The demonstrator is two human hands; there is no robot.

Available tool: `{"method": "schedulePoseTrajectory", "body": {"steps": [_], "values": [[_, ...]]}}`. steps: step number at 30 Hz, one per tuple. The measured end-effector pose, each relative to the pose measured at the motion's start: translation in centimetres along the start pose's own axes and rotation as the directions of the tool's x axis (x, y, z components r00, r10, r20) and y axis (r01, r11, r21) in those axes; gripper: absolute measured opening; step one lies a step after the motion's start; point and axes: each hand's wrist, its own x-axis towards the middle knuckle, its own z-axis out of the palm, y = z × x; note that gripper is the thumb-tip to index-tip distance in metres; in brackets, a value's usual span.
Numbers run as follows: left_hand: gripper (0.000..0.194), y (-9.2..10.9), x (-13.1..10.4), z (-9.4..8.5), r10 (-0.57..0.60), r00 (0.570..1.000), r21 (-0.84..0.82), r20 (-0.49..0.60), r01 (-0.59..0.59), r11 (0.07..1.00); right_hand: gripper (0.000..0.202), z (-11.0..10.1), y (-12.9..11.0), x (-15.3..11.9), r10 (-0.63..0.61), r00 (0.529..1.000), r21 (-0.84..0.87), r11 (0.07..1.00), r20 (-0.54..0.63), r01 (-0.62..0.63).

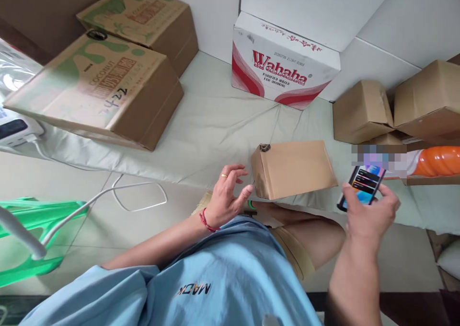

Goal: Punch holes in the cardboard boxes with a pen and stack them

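At ten o'clock from the middle of the view, a coconut carton [147, 103] sits on the pale cloth-covered surface [208, 120]. At six o'clock, just below the middle, the left hand [228, 196] is empty, its fingers loosely curled and the thumb standing apart, close to the left end of the small box; whether the thumb touches the cardboard I cannot tell. At one o'clock stands a white carton [285, 72] with red lettering. The small box [298, 168] lies between three and four o'clock, by the surface's near edge. It looks stiff-walled and probably manageable in two hands, though its weight cannot be judged; a palm on each short end should give the surest hold. Farther out, just past three o'clock, the phone [367, 184] is tilted in the right hand [370, 215], thumb and fingers closed on its lower edges. It seems light, rigid, smooth enough to slip and fragile if dropped; the side edges are the place to grip, clear of the screen.
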Motion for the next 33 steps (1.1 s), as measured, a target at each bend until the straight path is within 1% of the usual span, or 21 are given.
{"method": "schedulePoseTrajectory", "body": {"steps": [1,2,4,5,7,10,12,14,16,17,18,19,20,21,22,23,24,27,30,31,33], "values": [[0.033,-0.2,0.1,0.0,-0.060,0.998,-0.049,0.012,0.060,0.997,0.088,0.0,2.0,1.4,0.056,0.997,-0.058,0.997,-0.061,-0.059],[0.035,-0.3,0.2,0.0,-0.120,0.992,-0.095,0.031,0.123,0.988,0.086,0.1,3.8,2.6,0.116,0.991,-0.101,0.987,-0.062,-0.121],[0.043,-0.6,0.4,0.3,-0.230,0.970,-0.171,0.078,0.240,0.956,0.082,0.8,6.7,4.1,0.211,0.977,-0.170,0.964,0.016,-0.206],[0.048,-0.6,0.5,0.5,-0.274,0.956,-0.197,0.105,0.290,0.936,0.082,1.4,7.7,4.5,0.230,0.971,-0.192,0.958,0.059,-0.215],[0.059,-0.5,0.9,0.8,-0.345,0.925,-0.227,0.160,0.375,0.899,0.081,2.6,9.1,4.9,0.232,0.962,-0.215,0.956,0.142,-0.199],[0.073,0.2,1.8,1.1,-0.435,0.876,-0.251,0.206,0.477,0.842,0.081,4.0,9.7,5.3,0.217,0.937,-0.238,0.959,0.275,-0.152],[0.079,0.8,2.5,1.2,-0.497,0.839,-0.270,0.219,0.542,0.796,0.082,4.5,9.4,5.8,0.188,0.902,-0.258,0.962,0.388,-0.090],[0.084,1.4,3.2,1.3,-0.546,0.804,-0.282,0.237,0.595,0.753,0.084,4.7,8.4,6.2,0.112,0.886,-0.248,0.969,0.450,0.003],[0.085,1.8,3.8,1.4,-0.560,0.787,-0.296,0.258,0.616,0.730,0.090,4.9,6.6,6.4,0.005,0.904,-0.151,0.986,0.427,0.066],[0.085,1.9,4.0,1.4,-0.550,0.790,-0.308,0.271,0.612,0.728,0.093,5.1,5.4,6.4,-0.039,0.912,-0.051,0.997,0.408,0.065],[0.083,2.0,4.3,1.4,-0.532,0.797,-0.324,0.285,0.603,0.729,0.094,5.4,4.1,6.2,-0.065,0.907,0.081,0.996,0.415,0.035],[0.082,2.1,4.5,1.5,-0.510,0.805,-0.339,0.302,0.591,0.732,0.093,5.7,2.8,6.1,-0.078,0.878,0.232,0.972,0.472,-0.039],[0.080,2.1,4.6,1.5,-0.489,0.812,-0.350,0.318,0.580,0.736,0.092,6.0,1.6,5.9,-0.089,0.815,0.360,0.921,0.572,-0.152],[0.080,2.1,4.7,1.5,-0.474,0.815,-0.354,0.331,0.574,0.738,0.093,6.4,0.4,5.6,-0.103,0.738,0.433,0.859,0.667,-0.271],[0.080,2.0,4.8,1.6,-0.468,0.816,-0.354,0.341,0.572,0.740,0.092,6.7,-0.6,5.4,-0.117,0.663,0.466,0.800,0.739,-0.378],[0.080,1.9,4.8,1.5,-0.466,0.814,-0.349,0.346,0.573,0.742,0.090,6.9,-1.3,5.2,-0.126,0.608,0.474,0.754,0.784,-0.455],[0.079,1.7,4.7,1.5,-0.464,0.815,-0.346,0.346,0.571,0.745,0.085,6.9,-1.9,5.0,-0.127,0.581,0.476,0.722,0.804,-0.502],[0.074,1.1,4.2,1.3,-0.437,0.842,-0.375,0.315,0.534,0.758,0.072,6.5,-2.3,4.6,-0.141,0.578,0.515,0.653,0.803,-0.556],[0.073,0.7,3.7,0.8,-0.388,0.881,-0.439,0.270,0.472,0.765,0.079,5.1,-1.9,4.2,-0.207,0.566,0.562,0.594,0.798,-0.576],[0.074,0.7,3.7,0.6,-0.372,0.889,-0.461,0.267,0.457,0.760,0.083,4.5,-1.8,4.0,-0.220,0.549,0.558,0.588,0.806,-0.585],[0.078,0.7,4.1,0.3,-0.335,0.897,-0.497,0.289,0.440,0.748,0.090,3.6,-1.3,3.6,-0.219,0.486,0.508,0.607,0.846,-0.611]]}}
